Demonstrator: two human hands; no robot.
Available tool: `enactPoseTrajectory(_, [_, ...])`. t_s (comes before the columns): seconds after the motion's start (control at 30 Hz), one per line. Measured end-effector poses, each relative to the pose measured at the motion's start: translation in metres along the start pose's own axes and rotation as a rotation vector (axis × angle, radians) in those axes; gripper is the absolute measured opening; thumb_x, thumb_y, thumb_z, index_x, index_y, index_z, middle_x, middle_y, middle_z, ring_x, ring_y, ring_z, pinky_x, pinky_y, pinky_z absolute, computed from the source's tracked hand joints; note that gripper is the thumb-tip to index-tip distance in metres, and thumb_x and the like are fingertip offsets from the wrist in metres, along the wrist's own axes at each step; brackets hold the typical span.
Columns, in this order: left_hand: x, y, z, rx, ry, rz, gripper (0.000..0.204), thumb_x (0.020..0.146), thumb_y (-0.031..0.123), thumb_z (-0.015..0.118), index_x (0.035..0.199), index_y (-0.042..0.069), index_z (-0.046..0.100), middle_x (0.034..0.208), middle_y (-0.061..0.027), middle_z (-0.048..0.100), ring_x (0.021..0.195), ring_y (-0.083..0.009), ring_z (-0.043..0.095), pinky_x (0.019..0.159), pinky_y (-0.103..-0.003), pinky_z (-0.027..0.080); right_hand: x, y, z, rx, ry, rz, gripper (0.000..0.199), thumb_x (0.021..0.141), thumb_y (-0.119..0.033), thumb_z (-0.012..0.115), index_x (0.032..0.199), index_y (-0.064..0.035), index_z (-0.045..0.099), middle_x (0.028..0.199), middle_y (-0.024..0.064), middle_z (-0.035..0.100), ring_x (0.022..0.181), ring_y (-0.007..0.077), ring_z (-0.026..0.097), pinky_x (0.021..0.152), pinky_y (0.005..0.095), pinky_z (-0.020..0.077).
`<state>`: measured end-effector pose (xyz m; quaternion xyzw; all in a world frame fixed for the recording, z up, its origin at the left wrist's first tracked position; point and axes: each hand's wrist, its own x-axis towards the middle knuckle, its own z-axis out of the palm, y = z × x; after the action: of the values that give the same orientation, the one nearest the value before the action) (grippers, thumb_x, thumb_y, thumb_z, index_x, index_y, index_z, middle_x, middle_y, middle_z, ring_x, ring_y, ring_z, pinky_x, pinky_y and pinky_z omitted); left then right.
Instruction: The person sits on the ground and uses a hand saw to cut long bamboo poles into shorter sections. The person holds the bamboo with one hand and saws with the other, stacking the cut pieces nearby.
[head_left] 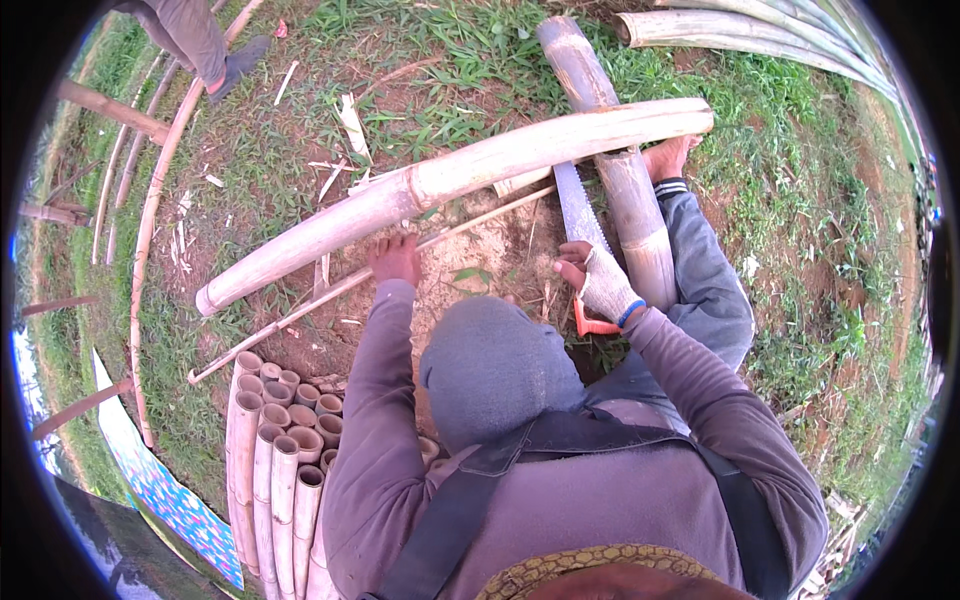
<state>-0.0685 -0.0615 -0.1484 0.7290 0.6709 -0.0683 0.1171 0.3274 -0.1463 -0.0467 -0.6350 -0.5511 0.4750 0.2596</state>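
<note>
A thick pale bamboo pole [480, 165] lies across a darker bamboo log [635, 205]. My left hand [397, 260] is bare, its fingers stretched out just below the pole, over a thin bamboo strip [310, 305]. My right hand [605, 285] wears a white glove with bare fingertips and is closed at the handle of a handsaw [578, 200]. Part of the orange handle shows below the glove. The toothed blade points away from me, beside the log, and its far end reaches the pole's lower edge. My bare foot [668, 158] is by the pole's right end.
Cut bamboo tubes [285, 445] stand bundled at lower left. Long bamboo poles [740, 28] lie at the far right. Sawdust [460, 250] and splinters cover the ground before my knee [500, 370]. Another person's leg and dark shoe [240, 68] show at far left, near a wooden frame.
</note>
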Motion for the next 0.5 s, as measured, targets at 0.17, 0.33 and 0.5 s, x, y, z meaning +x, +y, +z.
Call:
enactPoseTrajectory(0.17, [0.004, -0.048, -0.016, 0.037, -0.004, 0.174, 0.036, 0.100, 0.018, 0.062, 0.135, 0.021, 0.070, 0.129, -0.0136, 0.073, 0.127, -0.0376, 0.069, 0.109, -0.059, 0.051, -0.009, 0.006, -0.013, 0.017, 0.020, -0.018, 0.049, 0.100, -0.029, 0.081, 0.134, 0.0031, 0.066, 0.111, 0.0191, 0.079, 0.102, 0.0291, 0.078, 0.090, 0.0417, 0.0616])
enactPoseTrajectory(0.33, [-0.028, -0.090, -0.040, 0.018, -0.196, 0.037, 0.026, 0.103, 0.021, 0.057, 0.127, 0.014, 0.066, 0.127, -0.0179, 0.073, 0.115, -0.0421, 0.074, 0.099, -0.060, 0.056, -0.018, 0.029, -0.024, 0.029, 0.078, -0.038, 0.048, 0.098, -0.024, 0.083, 0.134, 0.0020, 0.065, 0.108, 0.0170, 0.078, 0.098, 0.0277, 0.078, 0.087, 0.0414, 0.0617])
enactPoseTrajectory(0.5, [-0.047, -0.105, -0.047, 0.094, -0.168, -0.039, 0.030, 0.103, 0.023, 0.057, 0.130, 0.015, 0.067, 0.129, -0.0174, 0.075, 0.121, -0.0387, 0.074, 0.104, -0.056, 0.054, -0.024, 0.030, -0.037, -0.174, 0.127, -0.153, 0.049, 0.095, -0.024, 0.084, 0.135, -0.0021, 0.066, 0.119, 0.0216, 0.076, 0.108, 0.0386, 0.075, 0.093, 0.0483, 0.0599])
